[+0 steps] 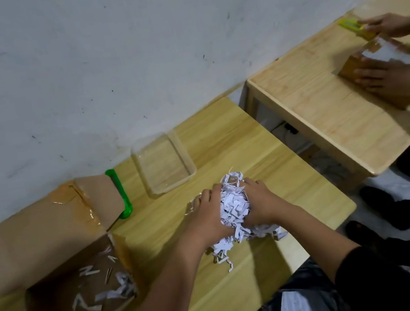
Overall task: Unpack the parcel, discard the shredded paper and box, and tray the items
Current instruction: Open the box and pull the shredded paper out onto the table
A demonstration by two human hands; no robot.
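Observation:
A heap of white shredded paper (235, 209) lies on the wooden table (251, 147) in the middle. My left hand (205, 215) and my right hand (260, 204) press against its two sides, fingers curled around the heap. The open cardboard box (53, 264) lies on its side at the left, with a few paper strips left inside. A clear plastic tray (163, 161) stands empty beyond the heap, near the wall. Any items inside the heap are hidden.
A green-handled cutter (120, 190) lies between the box flap and the tray. A black bag holding shredded paper (301, 305) sits below the table's front edge. On a second table (326, 106) at the right, another person's hands work on a taped parcel (383, 55).

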